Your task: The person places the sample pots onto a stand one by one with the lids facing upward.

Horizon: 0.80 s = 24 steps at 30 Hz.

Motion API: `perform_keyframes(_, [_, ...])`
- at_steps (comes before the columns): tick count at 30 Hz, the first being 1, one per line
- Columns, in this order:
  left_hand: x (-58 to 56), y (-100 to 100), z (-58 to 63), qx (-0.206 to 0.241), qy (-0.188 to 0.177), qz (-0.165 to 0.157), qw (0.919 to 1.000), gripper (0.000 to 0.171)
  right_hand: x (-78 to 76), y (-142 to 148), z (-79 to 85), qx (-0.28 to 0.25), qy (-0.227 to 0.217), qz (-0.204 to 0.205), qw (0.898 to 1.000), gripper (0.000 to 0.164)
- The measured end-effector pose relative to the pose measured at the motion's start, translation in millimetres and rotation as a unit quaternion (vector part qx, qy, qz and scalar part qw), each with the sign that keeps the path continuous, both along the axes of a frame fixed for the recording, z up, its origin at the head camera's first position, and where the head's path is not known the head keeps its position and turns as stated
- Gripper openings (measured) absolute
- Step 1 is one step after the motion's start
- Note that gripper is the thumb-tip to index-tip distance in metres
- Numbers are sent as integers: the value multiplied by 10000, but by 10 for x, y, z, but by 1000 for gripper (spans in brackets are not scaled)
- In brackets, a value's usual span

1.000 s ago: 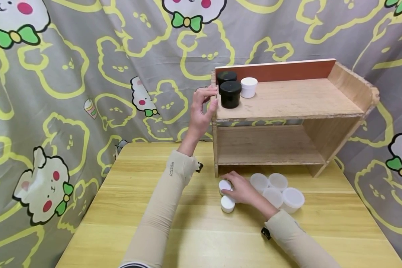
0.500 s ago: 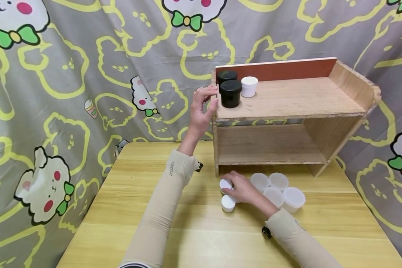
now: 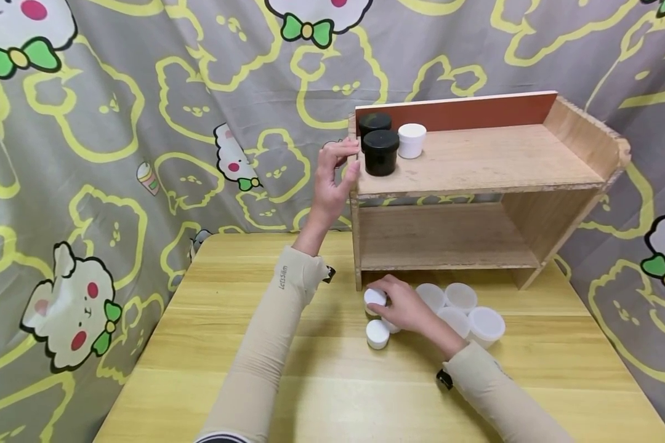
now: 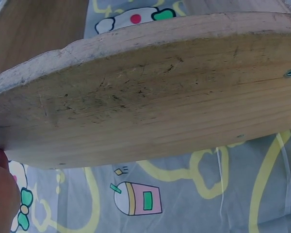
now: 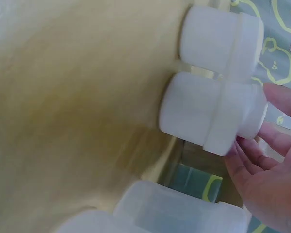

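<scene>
My right hand (image 3: 407, 304) pinches a small white lidded jar (image 3: 375, 298) by its sides, just above the tabletop. A second white jar (image 3: 377, 334) stands in front of it, and another white jar (image 3: 393, 326) is mostly hidden under the hand. In the right wrist view, the held jar (image 5: 253, 111) shows partly behind two white jars, with my thumb and fingers around it. My left hand (image 3: 330, 181) rests its fingertips and thumb against the upper left side panel of a two-tier wooden shelf (image 3: 493, 163). That panel (image 4: 150, 97) fills much of the left wrist view.
Two black jars (image 3: 380, 154) and a white jar (image 3: 412, 141) stand at the left end of the shelf's top tier. Several translucent lidded tubs (image 3: 486, 325) sit together right of my right hand, before the shelf. A patterned curtain (image 3: 244, 92) hangs behind the wooden table (image 3: 199, 369).
My right hand has moved slightly up and away with the pinched white jar, uncovering part of the jar beneath the hand. My left hand stays at the shelf's side panel.
</scene>
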State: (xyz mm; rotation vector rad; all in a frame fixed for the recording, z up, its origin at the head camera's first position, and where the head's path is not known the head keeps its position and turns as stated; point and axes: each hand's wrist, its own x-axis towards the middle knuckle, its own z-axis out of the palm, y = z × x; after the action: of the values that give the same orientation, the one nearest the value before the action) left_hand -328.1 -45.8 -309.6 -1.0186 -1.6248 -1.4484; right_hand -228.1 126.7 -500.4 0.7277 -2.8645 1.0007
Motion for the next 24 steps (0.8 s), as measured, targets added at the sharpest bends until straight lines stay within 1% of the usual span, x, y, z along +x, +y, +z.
perform_keyframes(3, [-1,6,11,-19,-9,8,10000,22,11,21,67,-99,-4,19,9999,44])
perform_keyframes(7, [0,10,12,-5,-20,11,10000,22,7,59,103,-222,127,111,9996,42])
perform_keyframes(10, [0,9,14,27,-19,-23,10000,21,-1,87,126,-357,329,194,9986,41])
perform_keyframes(13, [0,11,29,39,-34,-49,10000,22,7,111,190,-462,538,223,9972,40])
perform_keyframes(18, [-4,9,27,6,-13,-44,10000,21,43,150,331,-579,806,175,9949,38])
perform_keyframes(24, [-1,1,5,-1,81,8,10000,21,106,199,584,-999,867,171,9911,34])
